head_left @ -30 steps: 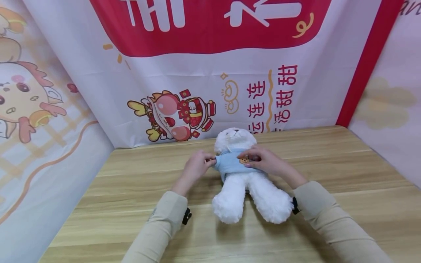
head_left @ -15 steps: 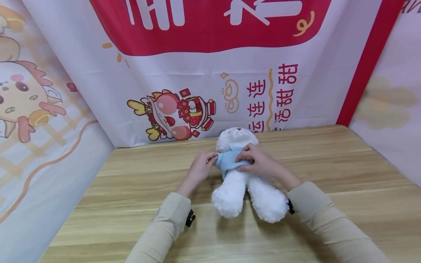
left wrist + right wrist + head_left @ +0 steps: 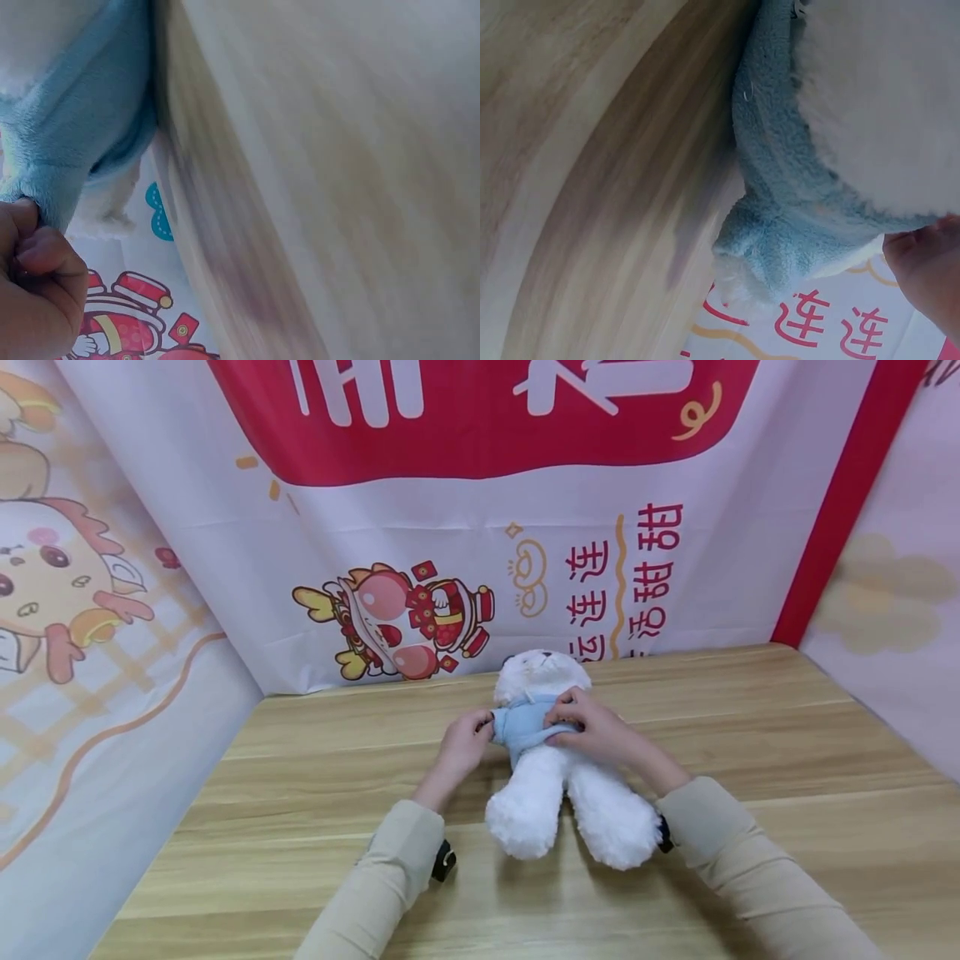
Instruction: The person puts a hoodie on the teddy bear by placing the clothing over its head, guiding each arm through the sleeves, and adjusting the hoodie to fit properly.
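Note:
A white plush bear [image 3: 527,810] lies on its back on the wooden table, head toward the backdrop, wearing a light blue shirt [image 3: 521,723]. My left hand [image 3: 461,748] pinches the end of the shirt's sleeve on the left side; the left wrist view shows thumb and finger of that hand [image 3: 46,289] on the blue sleeve [image 3: 49,184]. My right hand [image 3: 600,735] pinches the shirt front near the hem, over the bear patch, which is mostly hidden. In the right wrist view, the other sleeve [image 3: 769,244] hangs loose, and part of my right hand [image 3: 926,274] shows at the edge.
The wood-grain table [image 3: 300,827] spreads around the bear. Behind it hangs a white and red printed cloth [image 3: 465,518], meeting the table's back edge close to the bear's head. Printed sheets [image 3: 90,693] also stand along the left and right sides.
My right hand has moved slightly left, bunching the shirt front and covering the patch. The bear has shifted a little with it. My left hand keeps its pinch on the sleeve, moving slightly right.

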Demonstrator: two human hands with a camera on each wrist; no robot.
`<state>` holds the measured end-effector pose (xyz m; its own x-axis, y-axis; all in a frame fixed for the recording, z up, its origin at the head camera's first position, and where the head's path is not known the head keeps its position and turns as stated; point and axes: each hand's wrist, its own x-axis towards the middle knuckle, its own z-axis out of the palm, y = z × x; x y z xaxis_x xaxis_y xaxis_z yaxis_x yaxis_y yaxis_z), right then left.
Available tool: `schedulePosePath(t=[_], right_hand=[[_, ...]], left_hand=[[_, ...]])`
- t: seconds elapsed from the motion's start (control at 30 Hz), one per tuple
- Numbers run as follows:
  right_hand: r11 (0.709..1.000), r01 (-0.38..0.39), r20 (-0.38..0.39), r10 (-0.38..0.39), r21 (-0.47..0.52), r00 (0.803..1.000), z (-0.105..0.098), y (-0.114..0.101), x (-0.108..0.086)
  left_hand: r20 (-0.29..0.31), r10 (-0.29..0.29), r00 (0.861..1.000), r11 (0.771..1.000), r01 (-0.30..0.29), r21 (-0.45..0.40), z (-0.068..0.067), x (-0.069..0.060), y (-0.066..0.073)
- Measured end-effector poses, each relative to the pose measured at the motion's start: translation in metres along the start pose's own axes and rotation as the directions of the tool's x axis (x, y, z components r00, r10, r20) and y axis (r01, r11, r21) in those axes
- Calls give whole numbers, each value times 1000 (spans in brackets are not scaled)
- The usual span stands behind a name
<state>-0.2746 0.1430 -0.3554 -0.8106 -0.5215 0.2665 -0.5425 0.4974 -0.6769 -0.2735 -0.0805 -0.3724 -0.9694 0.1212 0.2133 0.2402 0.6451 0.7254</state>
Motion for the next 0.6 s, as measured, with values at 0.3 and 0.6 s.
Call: schedulePosePath(t=[0.3,0.6], right_hand=[[1000,-28,-9,28,11,1000,0,-1,-3],[997,41,7,-42,60,999,0,-3,-5]], left_hand=[[36,-19,999,993,23,-116,5,-1,3],[-61,33,998,999,-33,12,2,1,0]])
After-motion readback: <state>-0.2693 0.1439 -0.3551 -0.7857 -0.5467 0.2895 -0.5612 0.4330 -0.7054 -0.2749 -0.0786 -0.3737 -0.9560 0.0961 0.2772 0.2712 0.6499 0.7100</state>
